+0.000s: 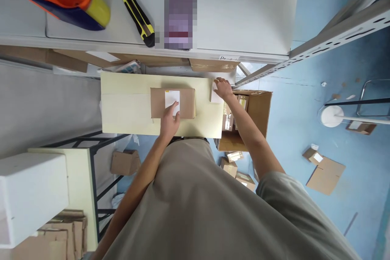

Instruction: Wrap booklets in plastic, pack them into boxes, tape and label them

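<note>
A closed brown cardboard box (157,103) lies on the pale yellow table with a white label (171,96) on its top. My left hand (170,120) rests on that label, its fingers extended and holding nothing. At the table's right end is a white stack that looks like paper labels (215,96). My right hand (224,88) bends its fingers over the far part of this stack; the fingertips are partly hidden.
An open carton (258,109) with small boxes inside stands against the table's right end. On the shelf (237,16) above lie a yellow-black utility knife (137,14), an orange-blue tape dispenser (67,4) and a pixelated object (180,16). Several boxes (229,166) sit on the floor.
</note>
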`<state>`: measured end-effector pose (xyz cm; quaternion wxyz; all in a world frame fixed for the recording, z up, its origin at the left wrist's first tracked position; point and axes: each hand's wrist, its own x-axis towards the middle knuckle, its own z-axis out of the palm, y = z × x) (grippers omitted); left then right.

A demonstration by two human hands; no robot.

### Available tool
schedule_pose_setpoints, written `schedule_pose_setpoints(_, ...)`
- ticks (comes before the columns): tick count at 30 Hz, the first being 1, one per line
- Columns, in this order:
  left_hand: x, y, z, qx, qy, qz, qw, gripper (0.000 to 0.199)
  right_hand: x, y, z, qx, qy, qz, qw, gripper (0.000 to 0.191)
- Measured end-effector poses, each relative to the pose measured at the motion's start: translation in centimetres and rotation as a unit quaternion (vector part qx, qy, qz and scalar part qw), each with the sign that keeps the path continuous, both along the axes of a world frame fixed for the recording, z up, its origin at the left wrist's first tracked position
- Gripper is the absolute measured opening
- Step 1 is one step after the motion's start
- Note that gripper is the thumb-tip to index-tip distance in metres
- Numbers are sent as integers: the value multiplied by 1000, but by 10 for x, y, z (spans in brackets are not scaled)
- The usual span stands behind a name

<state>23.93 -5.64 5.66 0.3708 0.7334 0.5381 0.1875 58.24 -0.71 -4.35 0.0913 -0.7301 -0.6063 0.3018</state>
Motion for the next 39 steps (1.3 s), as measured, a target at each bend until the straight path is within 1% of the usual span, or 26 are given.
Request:
schedule_pose_setpoints(2,7,0,0,2,0,-8,1000,49,0,-7,1,6,-10,0,1000,37)
schedule_pose_setpoints(5,22,-1,1,11,3,-33,999,50,-2,-22,6,36,-44,0,998,27)
schedule_pose_setpoints(8,44,-1,2,-7,14,-78,997,54,-7,-48,15,67,-103,34,992,29)
schedule_pose_setpoints(10,64,0,-2,-32,24,-122,992,58,-11,-72,24,73,-131,68,986,30)
schedule_pose_setpoints(12,88,2,-10,-60,38,-170,983,62,-17,-97,33,81,-146,95,981,28)
schedule_pose_setpoints(15,122,6,-30,-95,90,-230,964,66,-24,-131,42,91,-159,115,976,26)
schedule_pose_setpoints(17,140,8,-46,-113,130,-260,950,70,-29,-147,45,91,-162,125,975,26)
schedule_pose_setpoints(19,150,10,-59,-128,160,-282,937,74,-32,-157,44,90,-166,135,973,27)
schedule_pose_setpoints(22,154,10,-73,-134,183,-305,925,78,-35,-166,41,93,-171,139,971,31)
schedule_pose_setpoints(25,152,8,-79,-134,204,-319,916,78,-34,-172,39,100,-164,138,972,31)
schedule_pose_setpoints(29,153,5,-80,-130,235,-332,904,75,-30,-177,39,97,-149,143,974,25)
schedule_pose_setpoints(34,157,5,-78,-128,281,-339,889,75,-23,-180,38,92,-139,151,974,31)
schedule_pose_setpoints(36,159,6,-78,-132,298,-339,882,77,-23,-182,39,75,-143,161,974,34)
schedule_pose_setpoints(39,161,8,-76,-151,310,-337,876,80,-31,-186,47,12,-149,211,966,34)
